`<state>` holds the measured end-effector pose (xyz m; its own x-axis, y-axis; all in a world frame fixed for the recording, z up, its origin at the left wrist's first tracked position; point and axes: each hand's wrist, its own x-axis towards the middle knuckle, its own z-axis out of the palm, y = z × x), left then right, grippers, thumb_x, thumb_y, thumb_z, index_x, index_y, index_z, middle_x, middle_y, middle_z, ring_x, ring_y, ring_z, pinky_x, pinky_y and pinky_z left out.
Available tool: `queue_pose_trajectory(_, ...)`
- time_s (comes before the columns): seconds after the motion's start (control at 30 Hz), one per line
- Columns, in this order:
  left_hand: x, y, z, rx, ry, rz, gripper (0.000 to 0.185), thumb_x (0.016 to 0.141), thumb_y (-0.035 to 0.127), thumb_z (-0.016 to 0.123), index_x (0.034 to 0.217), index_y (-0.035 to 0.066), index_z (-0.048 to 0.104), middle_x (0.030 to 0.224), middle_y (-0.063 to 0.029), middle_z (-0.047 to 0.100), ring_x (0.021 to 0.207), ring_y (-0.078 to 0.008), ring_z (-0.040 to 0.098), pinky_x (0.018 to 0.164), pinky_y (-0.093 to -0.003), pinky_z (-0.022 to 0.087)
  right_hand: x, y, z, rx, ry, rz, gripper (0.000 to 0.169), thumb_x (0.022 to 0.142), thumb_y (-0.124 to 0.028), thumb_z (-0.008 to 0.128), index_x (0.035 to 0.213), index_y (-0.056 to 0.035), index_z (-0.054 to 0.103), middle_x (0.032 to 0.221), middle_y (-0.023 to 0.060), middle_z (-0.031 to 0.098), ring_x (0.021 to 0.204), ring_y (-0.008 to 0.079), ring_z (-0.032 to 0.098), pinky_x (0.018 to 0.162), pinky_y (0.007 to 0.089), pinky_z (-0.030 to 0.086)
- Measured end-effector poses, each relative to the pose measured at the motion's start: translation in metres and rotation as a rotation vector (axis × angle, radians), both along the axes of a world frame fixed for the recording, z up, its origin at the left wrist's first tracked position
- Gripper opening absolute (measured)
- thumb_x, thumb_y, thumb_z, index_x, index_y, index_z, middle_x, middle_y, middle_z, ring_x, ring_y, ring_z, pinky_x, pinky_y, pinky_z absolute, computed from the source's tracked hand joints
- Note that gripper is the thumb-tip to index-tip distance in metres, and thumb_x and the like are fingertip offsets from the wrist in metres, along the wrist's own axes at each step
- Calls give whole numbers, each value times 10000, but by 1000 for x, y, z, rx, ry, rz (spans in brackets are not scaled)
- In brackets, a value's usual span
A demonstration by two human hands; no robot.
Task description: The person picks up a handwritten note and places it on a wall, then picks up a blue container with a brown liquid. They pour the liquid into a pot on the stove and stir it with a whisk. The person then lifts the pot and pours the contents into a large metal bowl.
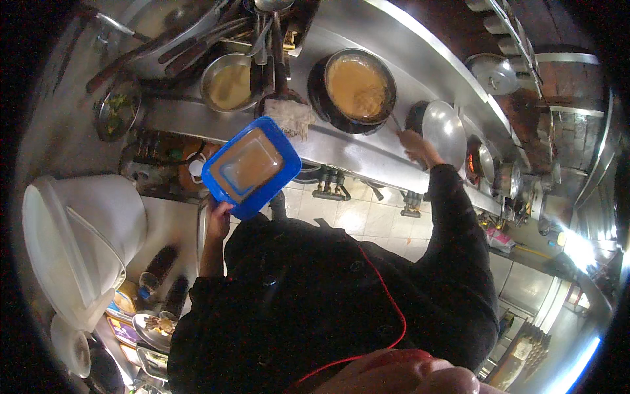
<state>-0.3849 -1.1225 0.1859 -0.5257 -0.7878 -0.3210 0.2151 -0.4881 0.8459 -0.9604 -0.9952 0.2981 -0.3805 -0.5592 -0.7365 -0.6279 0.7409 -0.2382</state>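
My left hand grips the near corner of a blue rectangular plastic tub, tilted in front of my body. Its inside is coated with tan residue. My right hand is closed around a thin handle that runs to the rim of a round pan. Whether the handle belongs to the pan or to a utensil cannot be made out. Tan sauce fills the pan, with a lumpy patch at its lower right. The pan sits over a dark burner opening on the steel range.
A steel bowl of yellowish liquid holds utensils beside a folded cloth. Right of my right hand stands a shiny wok; beyond it a burner glows orange. A large white bucket and dark bottles stand at left.
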Motion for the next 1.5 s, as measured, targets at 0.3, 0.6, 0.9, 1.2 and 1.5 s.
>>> queue_pose_trajectory(0.3,-12,-3,-8,-352,54,28,194,702,106,541,882,34,543,898,-26,517,839,-145,480,785,-293,376,-25,-20,-20,-169,668,962,422,809,-245,465,1161,-21,401,815,193,586,642,313,601,512,407,490)
queue_pose_trajectory(0.6,-8,-3,20,46,-7,54,567,645,54,535,1187,59,369,1094,-52,453,1002,-168,447,871,-308,345,-70,-18,-56,-214,193,306,317,815,-180,430,1087,-19,465,732,63,561,564,198,536,492,287,460)
queue_pose_trajectory(0.9,31,-4,-53,-86,-400,-153,541,617,-9,524,1145,45,414,1031,-59,463,911,-170,461,755,-278,385,-54,-33,-30,-161,37,-50,263,877,-280,370,887,-93,554,635,-5,535,546,116,528,491,309,444)
queue_pose_trajectory(1.2,27,-18,-22,-1008,-400,-168,144,737,0,476,869,58,467,886,-156,495,741,-282,479,607,-367,412,-44,-54,-6,-114,119,31,243,851,-225,364,902,-61,537,716,62,565,577,197,556,509,314,454)
queue_pose_trajectory(1.5,19,-36,-7,-1244,-330,-208,153,726,1,479,872,48,479,816,-95,521,756,-255,500,730,-378,391,-35,-65,13,78,346,-91,452,887,-408,318,953,-3,507,852,145,568,600,210,541,497,382,462)
